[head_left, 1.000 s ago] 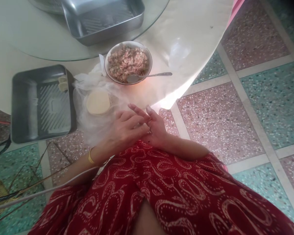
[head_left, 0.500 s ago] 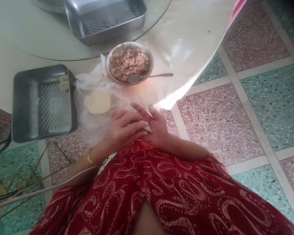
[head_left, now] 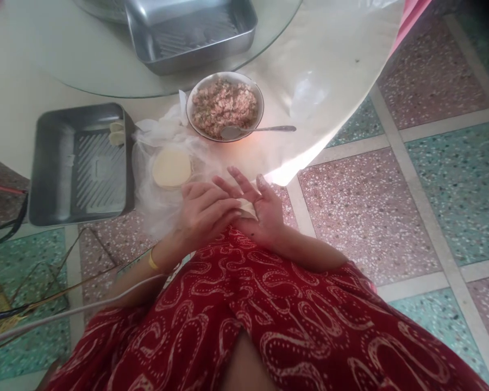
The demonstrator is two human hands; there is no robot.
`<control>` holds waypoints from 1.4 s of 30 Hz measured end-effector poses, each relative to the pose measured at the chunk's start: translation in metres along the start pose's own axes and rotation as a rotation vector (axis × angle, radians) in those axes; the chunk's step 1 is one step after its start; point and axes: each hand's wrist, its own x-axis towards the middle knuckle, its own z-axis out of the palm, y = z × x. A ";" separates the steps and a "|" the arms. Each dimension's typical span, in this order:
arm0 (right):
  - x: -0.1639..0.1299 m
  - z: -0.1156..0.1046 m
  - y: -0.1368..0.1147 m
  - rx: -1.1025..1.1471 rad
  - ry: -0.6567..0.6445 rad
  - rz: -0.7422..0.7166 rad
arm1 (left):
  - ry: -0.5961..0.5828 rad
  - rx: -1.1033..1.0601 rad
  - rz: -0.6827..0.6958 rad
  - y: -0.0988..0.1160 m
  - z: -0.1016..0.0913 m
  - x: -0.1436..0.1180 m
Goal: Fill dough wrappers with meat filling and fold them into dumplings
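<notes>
My left hand (head_left: 201,213) and my right hand (head_left: 265,210) are pressed together just above my lap, at the table's edge. A pale dumpling wrapper (head_left: 246,208) shows between them, lying in my right palm with my left fingers folded over it. My right fingers point up and apart. Just beyond my left hand a stack of round wrappers (head_left: 171,168) rests on a clear plastic bag (head_left: 155,201). Behind it stands a bowl of minced filling (head_left: 226,104) with a metal spoon (head_left: 257,130) leaning in it.
A metal tray (head_left: 81,163) at the left holds two folded dumplings (head_left: 116,133) in its far corner. Another metal tray (head_left: 191,30) sits on a glass turntable (head_left: 85,70). Cables and a wire frame (head_left: 32,304) lie on the tiled floor at the left.
My hands stayed together and shifted slightly. My left fingers closed further over my right palm, and a pale edge of wrapper now shows between them.
</notes>
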 end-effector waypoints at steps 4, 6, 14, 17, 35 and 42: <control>-0.001 0.003 0.000 -0.039 0.018 -0.015 | -0.003 -0.037 -0.048 -0.001 0.000 -0.004; -0.003 0.007 -0.002 -0.058 0.025 -0.028 | -0.016 -0.048 -0.067 -0.002 -0.002 -0.005; -0.002 0.012 -0.002 -0.114 0.012 0.014 | -0.079 0.004 -0.029 -0.005 -0.009 -0.011; -0.002 0.010 0.000 -0.150 0.007 0.019 | -0.100 0.003 -0.019 -0.004 -0.013 -0.012; -0.004 0.011 -0.001 -0.174 -0.002 0.062 | -0.068 0.116 0.007 0.004 -0.013 -0.010; -0.005 0.013 -0.003 -0.161 0.015 0.051 | -0.138 0.035 -0.010 0.003 -0.023 -0.017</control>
